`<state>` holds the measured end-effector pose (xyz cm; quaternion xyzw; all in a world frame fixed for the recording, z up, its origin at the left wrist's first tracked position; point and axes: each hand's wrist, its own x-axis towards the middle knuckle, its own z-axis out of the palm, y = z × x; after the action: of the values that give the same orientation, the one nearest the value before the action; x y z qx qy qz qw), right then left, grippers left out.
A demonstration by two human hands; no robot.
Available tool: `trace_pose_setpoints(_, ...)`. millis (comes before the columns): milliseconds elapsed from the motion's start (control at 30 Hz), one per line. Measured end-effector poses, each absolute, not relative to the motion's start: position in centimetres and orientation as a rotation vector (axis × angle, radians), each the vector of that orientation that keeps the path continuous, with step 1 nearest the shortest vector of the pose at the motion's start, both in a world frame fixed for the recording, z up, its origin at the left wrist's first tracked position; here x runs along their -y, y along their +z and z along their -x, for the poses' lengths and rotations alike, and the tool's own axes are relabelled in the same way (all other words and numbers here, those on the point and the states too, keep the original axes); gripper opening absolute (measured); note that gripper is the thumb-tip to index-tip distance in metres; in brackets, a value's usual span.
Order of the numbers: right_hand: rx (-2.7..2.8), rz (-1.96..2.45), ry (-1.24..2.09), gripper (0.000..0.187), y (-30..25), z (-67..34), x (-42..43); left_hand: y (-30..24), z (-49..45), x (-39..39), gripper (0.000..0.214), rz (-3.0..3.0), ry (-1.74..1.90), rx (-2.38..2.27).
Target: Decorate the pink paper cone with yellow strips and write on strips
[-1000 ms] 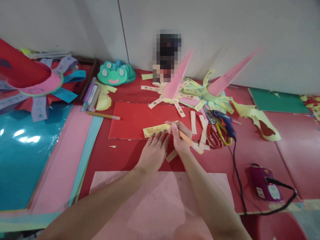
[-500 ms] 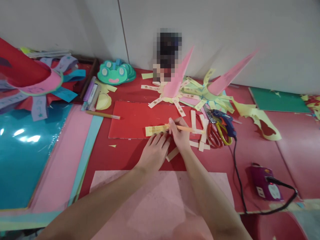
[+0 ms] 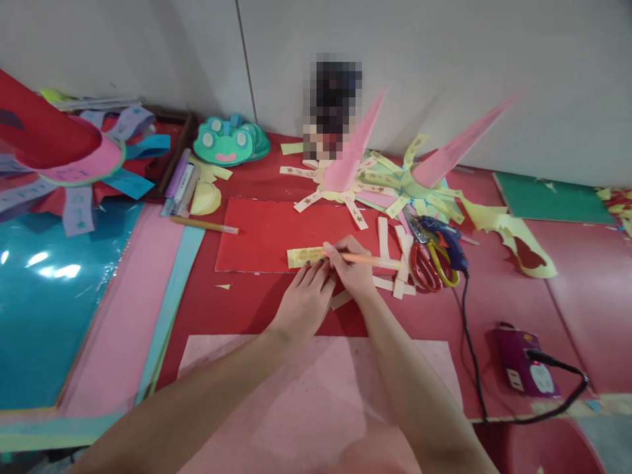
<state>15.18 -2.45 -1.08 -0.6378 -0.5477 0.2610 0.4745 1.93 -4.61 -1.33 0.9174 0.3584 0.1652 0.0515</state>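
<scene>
My left hand (image 3: pixel 303 299) lies flat with its fingers stretched out, the fingertips pressing the near edge of a yellow paper strip (image 3: pixel 302 255). This strip rests on a red sheet (image 3: pixel 261 234). My right hand (image 3: pixel 350 266) is closed round an orange pen (image 3: pixel 375 260), whose tip touches the strip's right end. The pen's shaft points to the right, over several loose cream strips (image 3: pixel 395 263).
Red and yellow scissors (image 3: pixel 427 263) and a blue glue gun (image 3: pixel 444 240) lie right of the strips, with its black cord (image 3: pixel 469 342) running to a purple socket block (image 3: pixel 523 372). Two pink paper cones (image 3: pixel 353 151) stand behind. Teal (image 3: pixel 49 296) and pink sheets (image 3: pixel 316 401) lie left and near.
My right hand has shifted left along the yellow strip and the pen has swung from pointing down-right to lying level. My left hand has stayed on the strip.
</scene>
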Motion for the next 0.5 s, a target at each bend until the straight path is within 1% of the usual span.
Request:
trace_pose_setpoints(100,1.277,1.555,0.754,0.033,-1.22,-15.12,2.01,-1.14,-1.96,4.6,0.029,-2.785,0.499,-1.097)
trace_pose_setpoints(233,1.167,1.579,0.726,0.038,-1.43,-15.07,1.78,-1.13,-1.92,4.57,0.026,-2.788,0.505,-1.086)
trace_pose_setpoints(500,1.265,1.605,0.665,0.035,-1.54,-15.26,1.71,-1.16,-1.89,4.44,0.025,-2.798,0.523,-1.064)
